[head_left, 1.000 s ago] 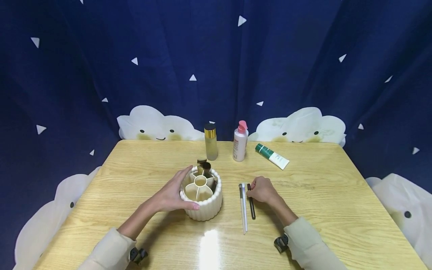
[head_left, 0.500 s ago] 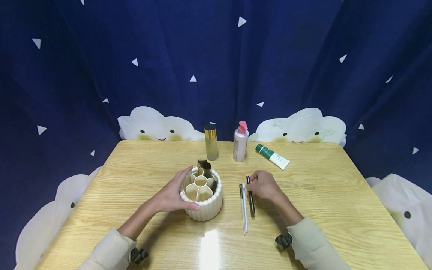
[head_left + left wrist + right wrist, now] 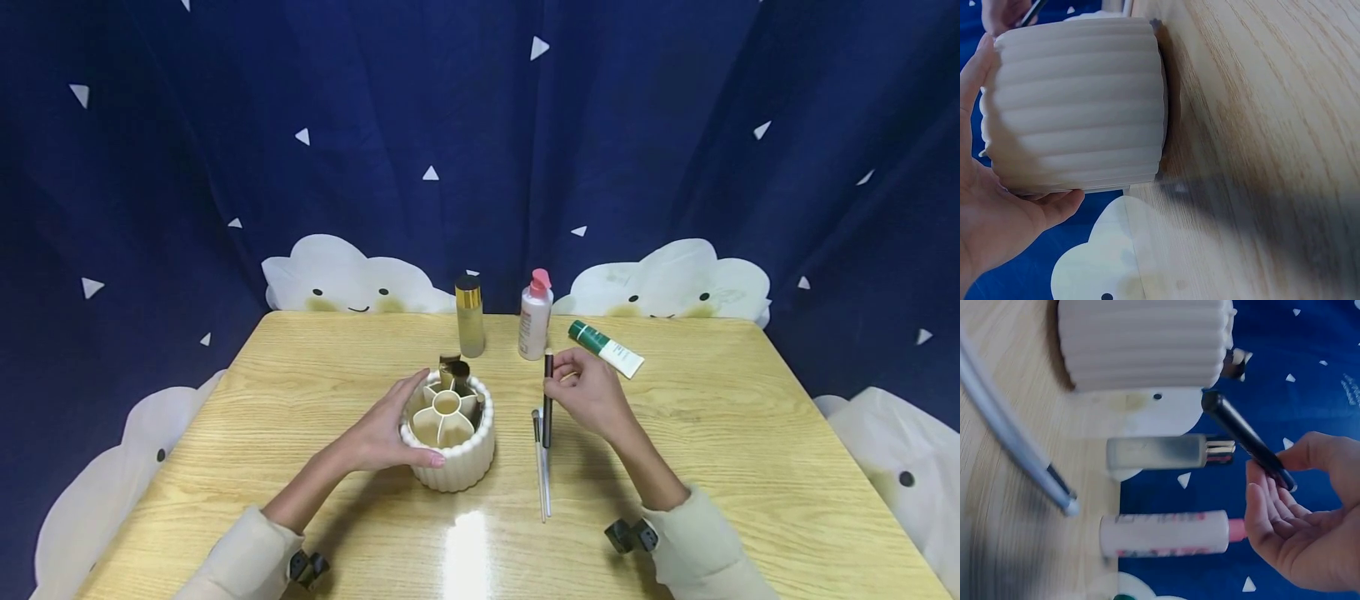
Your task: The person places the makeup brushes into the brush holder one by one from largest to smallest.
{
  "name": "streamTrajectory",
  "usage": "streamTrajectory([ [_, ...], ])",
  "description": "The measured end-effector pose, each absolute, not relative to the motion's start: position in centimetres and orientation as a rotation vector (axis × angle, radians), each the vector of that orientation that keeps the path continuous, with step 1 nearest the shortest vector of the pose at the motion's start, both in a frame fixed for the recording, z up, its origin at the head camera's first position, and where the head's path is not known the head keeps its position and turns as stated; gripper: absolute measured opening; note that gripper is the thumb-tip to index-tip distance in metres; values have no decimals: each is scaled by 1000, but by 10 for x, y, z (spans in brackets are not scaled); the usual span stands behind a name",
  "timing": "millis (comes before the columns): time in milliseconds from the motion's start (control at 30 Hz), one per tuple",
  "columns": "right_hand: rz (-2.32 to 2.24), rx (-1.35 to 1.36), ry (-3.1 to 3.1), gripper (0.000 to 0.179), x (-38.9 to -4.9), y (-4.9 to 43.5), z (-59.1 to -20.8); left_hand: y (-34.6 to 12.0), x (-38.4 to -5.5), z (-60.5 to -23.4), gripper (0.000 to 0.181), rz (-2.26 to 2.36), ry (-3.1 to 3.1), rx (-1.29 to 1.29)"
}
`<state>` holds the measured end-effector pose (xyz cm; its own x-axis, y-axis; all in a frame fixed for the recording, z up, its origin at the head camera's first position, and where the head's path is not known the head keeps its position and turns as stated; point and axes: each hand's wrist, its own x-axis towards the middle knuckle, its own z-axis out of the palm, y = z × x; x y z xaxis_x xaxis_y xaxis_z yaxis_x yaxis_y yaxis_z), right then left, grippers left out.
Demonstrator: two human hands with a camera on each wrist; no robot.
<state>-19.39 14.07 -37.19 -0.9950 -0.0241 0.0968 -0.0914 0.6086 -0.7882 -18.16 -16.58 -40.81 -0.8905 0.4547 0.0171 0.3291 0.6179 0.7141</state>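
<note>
My left hand (image 3: 381, 433) grips the rim of a round, ribbed cream makeup organizer (image 3: 461, 467), thumb at the near side and fingers at the far side. Dividers split its inside into several compartments, and a dark-bristled makeup brush (image 3: 459, 369) sticks up at the back. My right hand (image 3: 597, 398) pinches a slim black pen-like stick (image 3: 1241, 432) near its upper end, between thumb and fingers. In the head view the stick (image 3: 547, 408) stands almost upright, overlapping two thin makeup brushes (image 3: 540, 479) that lie side by side on the table.
Behind the organizer stand a bottle (image 3: 470, 325) with a gold and black cap and a white pump bottle (image 3: 534, 323) with a pink top. A green and white tube (image 3: 606, 347) lies beyond my right hand. A dark blue curtain (image 3: 480, 150) hangs behind the wooden table (image 3: 315, 342).
My right hand has lifted the black stick off the table, moved away from me with it and tilted it upright. The left hand and organizer stay put.
</note>
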Motion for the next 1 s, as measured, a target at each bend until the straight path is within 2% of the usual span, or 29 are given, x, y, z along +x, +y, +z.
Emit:
streamTrajectory([
  [600, 1802, 113, -2298, 22, -178, 102, -358, -166, -183, -408, 124, 1117, 2675, 658],
  [1000, 1891, 229, -2237, 21, -173, 89, -375, -165, -182, -407, 124, 1120, 2671, 645],
])
